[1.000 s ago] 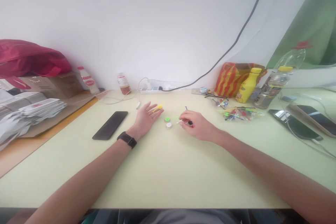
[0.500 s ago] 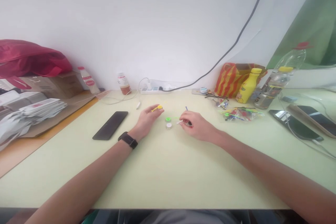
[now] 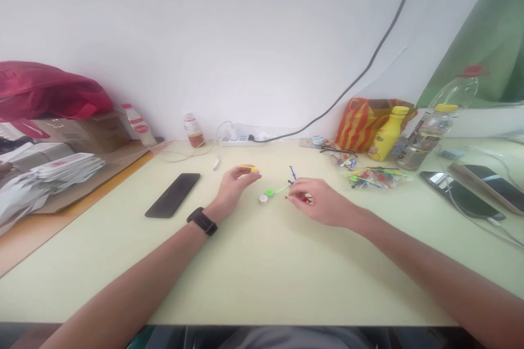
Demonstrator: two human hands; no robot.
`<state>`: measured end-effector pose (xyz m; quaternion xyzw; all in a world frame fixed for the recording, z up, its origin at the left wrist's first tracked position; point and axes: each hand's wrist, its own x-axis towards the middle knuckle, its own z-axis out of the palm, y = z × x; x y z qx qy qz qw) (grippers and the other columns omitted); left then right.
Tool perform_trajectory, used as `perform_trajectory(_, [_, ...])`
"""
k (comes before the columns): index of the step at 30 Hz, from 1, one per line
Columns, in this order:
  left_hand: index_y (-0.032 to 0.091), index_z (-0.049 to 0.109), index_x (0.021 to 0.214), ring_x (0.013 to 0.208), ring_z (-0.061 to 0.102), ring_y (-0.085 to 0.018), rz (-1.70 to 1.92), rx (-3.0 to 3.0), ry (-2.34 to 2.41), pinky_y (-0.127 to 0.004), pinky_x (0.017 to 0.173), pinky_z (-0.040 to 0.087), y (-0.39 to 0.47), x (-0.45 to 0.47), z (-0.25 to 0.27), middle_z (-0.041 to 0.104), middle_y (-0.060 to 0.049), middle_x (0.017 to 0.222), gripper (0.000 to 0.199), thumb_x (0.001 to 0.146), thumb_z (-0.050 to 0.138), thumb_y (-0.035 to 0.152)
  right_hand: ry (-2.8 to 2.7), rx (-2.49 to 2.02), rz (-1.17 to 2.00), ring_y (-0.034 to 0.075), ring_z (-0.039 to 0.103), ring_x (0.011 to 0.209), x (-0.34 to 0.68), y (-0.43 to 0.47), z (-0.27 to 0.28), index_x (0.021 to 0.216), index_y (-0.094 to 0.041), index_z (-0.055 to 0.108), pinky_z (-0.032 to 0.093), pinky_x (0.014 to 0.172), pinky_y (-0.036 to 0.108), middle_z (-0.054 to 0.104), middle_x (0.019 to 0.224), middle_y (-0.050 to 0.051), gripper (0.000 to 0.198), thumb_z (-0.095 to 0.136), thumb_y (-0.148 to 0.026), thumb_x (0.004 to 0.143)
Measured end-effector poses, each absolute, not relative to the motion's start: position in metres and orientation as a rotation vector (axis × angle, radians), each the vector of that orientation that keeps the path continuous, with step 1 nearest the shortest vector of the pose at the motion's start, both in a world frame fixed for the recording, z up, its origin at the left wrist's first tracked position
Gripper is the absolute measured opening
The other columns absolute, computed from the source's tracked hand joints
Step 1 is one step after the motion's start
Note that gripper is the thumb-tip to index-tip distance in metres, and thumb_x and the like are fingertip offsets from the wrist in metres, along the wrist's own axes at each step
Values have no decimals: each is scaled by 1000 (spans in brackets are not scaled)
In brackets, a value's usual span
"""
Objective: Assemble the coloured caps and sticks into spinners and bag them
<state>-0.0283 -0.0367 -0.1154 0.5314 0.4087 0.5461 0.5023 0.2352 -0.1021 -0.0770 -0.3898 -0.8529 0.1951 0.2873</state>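
Note:
My left hand (image 3: 234,190) is closed on a small yellow plastic piece (image 3: 254,169), held just above the table. In a pinch, my right hand (image 3: 317,200) has a small red plastic piece (image 3: 286,197), whose tip sticks out at the fingertips; the fingers hide most of it. Between the hands lie a round green piece (image 3: 269,193) and a round white piece (image 3: 263,200), side by side. A thin pale stick (image 3: 282,188) and a blue stick (image 3: 293,173) lie by my right fingertips, with a small black piece (image 3: 290,181) near them.
A black phone (image 3: 172,195) lies left of my left hand. To the right are a plastic bag of coloured pieces (image 3: 374,179), a yellow bottle (image 3: 388,133), clear bottles (image 3: 426,136) and another phone (image 3: 462,195). A power strip (image 3: 235,142) with cables runs along the wall.
My right hand has shifted slightly right and now has a red piece at its fingertips instead of a white one. The green piece moved right and nearer. My left hand turned the yellow piece.

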Motion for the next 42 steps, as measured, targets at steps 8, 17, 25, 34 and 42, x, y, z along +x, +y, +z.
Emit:
perform_trajectory(8, [22, 70, 92, 89, 73, -28, 1115, 1678, 1019, -42, 83, 57, -71, -8, -101, 75, -8, 93, 26, 82, 84, 41, -2298, -1119, 649, 19, 62, 70, 287, -122, -63, 68, -21, 64, 46, 64, 31, 71, 77, 4, 30, 58, -29, 96])
perform_trajectory(17, [36, 78, 120, 128, 52, -34, 754, 2454, 816, -51, 109, 46, -90, 7, -103, 65, -9, 133, 28, 93, 73, 40, -2288, -1080, 1191, 17, 62, 66, 319, -124, -60, 72, -18, 73, 47, 60, 28, 70, 75, 5, 27, 65, -33, 92])
perform_trajectory(25, [33, 60, 146, 132, 51, -39, 912, 2123, 914, -53, 118, 34, -80, 9, -112, 69, -11, 134, 73, 79, 87, 41, -2292, -1069, 1152, 17, 59, 66, 306, -125, -69, 73, -18, 73, 46, 60, 28, 70, 77, 5, 27, 64, -34, 93])
perform_trajectory(34, [31, 69, 136, 118, 58, -38, 988, 2105, 1005, -48, 116, 35, -68, -9, -105, 77, -9, 114, 68, 72, 92, 33, -2192, -1099, 1072, 17, 56, 69, 301, -120, -83, 76, -18, 71, 47, 63, 29, 67, 80, 4, 32, 61, -41, 96])
perform_trajectory(42, [32, 79, 117, 103, 64, -36, 955, 2131, 1047, -49, 111, 42, -64, -15, -100, 77, -7, 91, 42, 75, 86, 32, -2128, -1153, 900, 19, 62, 76, 299, -115, -95, 80, -19, 69, 51, 72, 32, 69, 85, 5, 32, 57, -41, 99])
